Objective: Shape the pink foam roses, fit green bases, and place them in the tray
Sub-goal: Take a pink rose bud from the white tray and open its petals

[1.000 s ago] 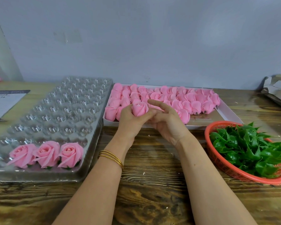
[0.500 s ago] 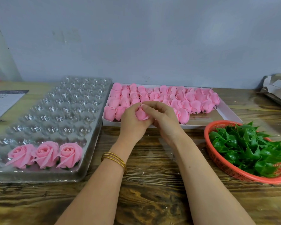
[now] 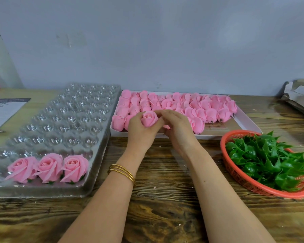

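Note:
My left hand (image 3: 140, 132) grips a pink foam rose bud (image 3: 149, 118) from below, its top facing me. My right hand (image 3: 177, 128) touches the bud's right side with thumb and fingertips curled on its outer petal. Both hands hover over the front edge of a white box (image 3: 242, 120) filled with several closed pink buds (image 3: 197, 106). A clear plastic tray (image 3: 63, 120) lies at left; three finished roses with green bases (image 3: 49, 168) sit in its near row. A red basket (image 3: 235, 171) of green bases (image 3: 267, 160) stands at right.
Wooden tabletop (image 3: 165, 199) lies in front of the box. A printed paper with a pen (image 3: 0, 116) lies far left. Torn cardboard (image 3: 300, 97) sits at the back right. A grey wall runs right behind everything.
The bud has been turned in my left hand so its top now faces up. My right hand's fingers have shifted from covering it to its right side.

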Tool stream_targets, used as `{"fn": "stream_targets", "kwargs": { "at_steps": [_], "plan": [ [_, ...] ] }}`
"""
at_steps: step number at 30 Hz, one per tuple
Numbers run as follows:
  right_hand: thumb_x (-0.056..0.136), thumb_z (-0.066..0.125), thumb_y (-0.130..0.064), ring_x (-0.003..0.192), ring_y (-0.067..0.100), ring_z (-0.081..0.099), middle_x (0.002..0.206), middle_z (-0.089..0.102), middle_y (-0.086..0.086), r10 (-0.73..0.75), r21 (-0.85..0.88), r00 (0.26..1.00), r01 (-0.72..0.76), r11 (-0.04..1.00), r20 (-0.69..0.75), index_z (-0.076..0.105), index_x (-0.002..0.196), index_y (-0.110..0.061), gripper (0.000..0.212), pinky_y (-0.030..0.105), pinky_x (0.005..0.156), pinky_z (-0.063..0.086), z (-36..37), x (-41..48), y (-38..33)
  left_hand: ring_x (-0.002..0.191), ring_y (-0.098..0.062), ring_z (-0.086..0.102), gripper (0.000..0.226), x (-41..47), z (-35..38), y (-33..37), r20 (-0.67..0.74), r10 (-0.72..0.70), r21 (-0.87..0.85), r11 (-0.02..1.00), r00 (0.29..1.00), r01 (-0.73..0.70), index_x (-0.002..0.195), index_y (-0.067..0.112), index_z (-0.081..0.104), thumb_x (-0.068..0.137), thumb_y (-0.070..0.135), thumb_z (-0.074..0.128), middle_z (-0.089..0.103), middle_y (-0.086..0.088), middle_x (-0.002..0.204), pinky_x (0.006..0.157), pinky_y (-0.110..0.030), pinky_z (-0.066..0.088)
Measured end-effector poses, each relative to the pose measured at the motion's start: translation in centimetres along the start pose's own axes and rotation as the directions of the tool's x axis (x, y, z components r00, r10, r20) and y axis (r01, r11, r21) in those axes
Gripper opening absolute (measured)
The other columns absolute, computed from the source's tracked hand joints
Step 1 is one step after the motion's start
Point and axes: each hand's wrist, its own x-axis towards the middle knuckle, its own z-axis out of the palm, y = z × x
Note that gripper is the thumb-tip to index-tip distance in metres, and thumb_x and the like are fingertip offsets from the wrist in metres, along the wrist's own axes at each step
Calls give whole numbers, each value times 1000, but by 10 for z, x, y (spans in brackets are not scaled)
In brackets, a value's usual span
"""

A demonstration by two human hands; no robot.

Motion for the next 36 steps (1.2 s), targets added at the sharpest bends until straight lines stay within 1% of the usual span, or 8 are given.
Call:
{"fn": "stream_targets", "kwargs": {
  "at_steps": [5, 11, 14, 16, 20, 24, 31, 36],
  "plan": [
    [71, 47, -19, 97, 24, 67, 105, 71, 16, 23, 140, 999, -28, 990, 39, 74, 91, -7, 35, 31, 72, 55, -2, 3, 1, 89, -24, 72, 31, -2, 2, 4, 6, -57, -37, 998, 998, 57, 98, 5, 71, 73, 17, 85, 74, -11, 91, 81, -44, 60],
    [90, 41, -11, 88, 21, 65, 99, 70, 11, 37, 266, 995, -61, 962, 93, 70, 93, 0, 31, 36, 78, 57, -3, 0, 0, 73, -16, 73, 23, 0, 2, 4, -3, -124, -180, 976, 992, 122, 96, 4, 69, 80, 18, 80, 76, -5, 80, 60, -20, 53],
    [78, 45, 8, 87, 22, 63, 92, 65, 14, 35, 126, 987, -55, 991, 158, 62, 103, 6, 30, 40, 88, 55, 1, -4, -2, 76, -12, 73, 18, 1, 1, 4, -22, -173, -231, 959, 985, 163, 89, 14, 70, 79, 25, 81, 76, 2, 78, 58, -18, 52],
    [74, 48, 24, 81, 19, 62, 83, 62, 9, -7, -22, 987, 11, 1000, 161, 61, 104, 3, 39, 34, 80, 55, 3, -7, -1, 78, -20, 74, 25, 1, 2, 3, 15, -173, -259, 951, 985, 171, 91, 7, 72, 79, 27, 81, 76, -7, 82, 60, -24, 55],
    [70, 66, 23, 87, 15, 61, 95, 66, 12, -35, -178, 988, 62, 982, 153, 61, 112, -4, 49, 27, 79, 55, 4, -9, 0, 72, -19, 72, 20, 1, 4, 5, 55, -167, -264, 948, 984, 175, 79, 17, 77, 73, 36, 78, 75, -10, 77, 60, -25, 55],
    [71, 71, 20, 98, 18, 64, 115, 66, 22, -56, -189, 992, 78, 979, 117, 55, 127, -3, 63, 32, 89, 55, 6, -10, 0, 75, -15, 73, 7, 0, 4, 6, 85, -150, -237, 957, 985, 166, 73, 32, 78, 78, 36, 75, 75, -2, 75, 60, -20, 54],
    [75, 65, 23, 99, 14, 64, 115, 65, 14, -41, -146, 988, 63, 987, 146, 51, 129, 0, 61, 27, 86, 55, 7, -12, -3, 76, -16, 71, 12, 0, -1, 8, 96, -132, -221, 964, 987, 151, 73, 21, 75, 84, 27, 77, 74, -3, 75, 65, -25, 54],
    [79, 62, 22, 103, 28, 60, 119, 64, 25, 3, -103, 982, 16, 995, 188, 50, 131, -1, 58, 43, 95, 53, 5, -12, -4, 70, -12, 71, 19, -1, -4, 13, 108, -155, -238, 955, 982, 176, 65, 25, 76, 83, 21, 77, 74, 1, 71, 61, -23, 55]
  ]
}}
